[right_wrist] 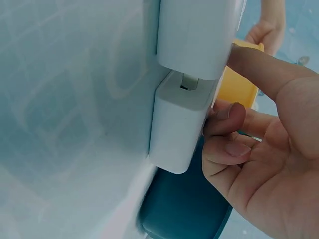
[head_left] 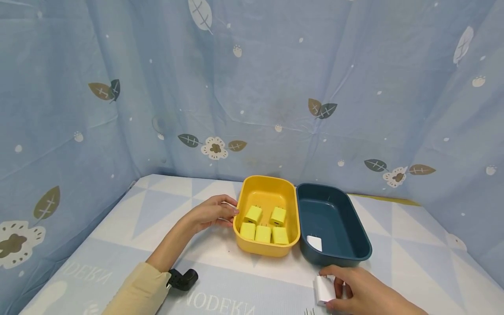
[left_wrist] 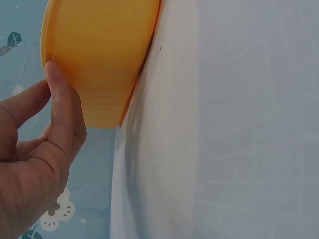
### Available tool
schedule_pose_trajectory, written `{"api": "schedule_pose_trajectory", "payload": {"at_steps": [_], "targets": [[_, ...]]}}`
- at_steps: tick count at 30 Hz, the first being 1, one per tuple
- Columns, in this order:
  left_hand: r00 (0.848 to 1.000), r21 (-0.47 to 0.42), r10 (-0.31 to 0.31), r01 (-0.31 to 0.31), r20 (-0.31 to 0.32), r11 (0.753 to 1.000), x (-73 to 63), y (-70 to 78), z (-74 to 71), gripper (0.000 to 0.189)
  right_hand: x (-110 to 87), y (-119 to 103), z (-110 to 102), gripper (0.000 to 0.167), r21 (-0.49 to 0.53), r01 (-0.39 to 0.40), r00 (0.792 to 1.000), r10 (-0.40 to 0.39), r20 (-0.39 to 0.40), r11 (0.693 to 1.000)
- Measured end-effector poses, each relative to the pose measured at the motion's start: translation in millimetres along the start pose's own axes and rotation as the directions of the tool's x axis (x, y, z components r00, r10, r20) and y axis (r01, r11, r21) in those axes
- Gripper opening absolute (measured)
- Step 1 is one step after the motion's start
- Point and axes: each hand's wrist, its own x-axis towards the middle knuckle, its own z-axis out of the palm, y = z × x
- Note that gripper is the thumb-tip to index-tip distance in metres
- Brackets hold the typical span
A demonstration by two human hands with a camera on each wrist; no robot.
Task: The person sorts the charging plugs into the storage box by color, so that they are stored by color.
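My left hand [head_left: 214,213] grips the left rim of a yellow bin [head_left: 267,181], its fingertips on the outer wall [left_wrist: 99,59] near the rim. Several yellow plug chargers [head_left: 262,234] lie inside that bin. A white plug charger [head_left: 324,289] is between the thumb and fingers of my right hand [head_left: 358,288], on the table just in front of a dark blue bin [head_left: 328,210]. One white charger [head_left: 314,242] lies in the blue bin. In the right wrist view, another white charger [right_wrist: 199,35] is beside the held one [right_wrist: 177,127], partly cut off.
The two bins stand side by side on a table covered with a patterned cloth [head_left: 165,210]. Metal prongs [head_left: 309,311] show at the bottom edge of the head view. A blue printed curtain [head_left: 267,87] hangs behind. A black strapped device [head_left: 183,280] is at the left wrist.
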Motion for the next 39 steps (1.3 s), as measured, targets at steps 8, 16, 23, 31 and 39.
{"api": "schedule_pose_trajectory", "payload": {"at_steps": [8, 16, 23, 31, 39], "targets": [[1.000, -0.002, -0.004, 0.004, -0.003, 1.000, 1.1, -0.4, -0.4, 0.035, 3.3, -1, 0, 0.054, -0.011, -0.025, 1.000, 0.025, -0.014, 1.000], [1.000, 0.000, -0.003, 0.003, -0.010, 1.000, -0.7, -0.2, 1.3, 0.035, 2.4, 3, -2, 0.056, 0.031, -0.002, 1.000, 0.002, 0.003, 1.000], [1.000, 0.000, -0.002, 0.002, -0.012, 1.000, 0.1, -0.1, 0.7, 0.035, -0.1, 7, -4, 0.057, 0.072, 0.025, 1.000, -0.026, 0.010, 0.997], [1.000, 0.005, -0.006, 0.006, -0.015, 1.000, 0.1, 0.4, 1.0, 0.035, -3.0, 7, -5, 0.052, 0.062, 0.081, 0.997, -0.080, -0.015, 0.995], [1.000, -0.011, 0.001, -0.001, -0.005, 1.000, -0.6, 0.3, 1.5, 0.035, -7.5, 5, -6, 0.052, 0.066, 0.105, 0.994, -0.104, -0.030, 0.992]]}}
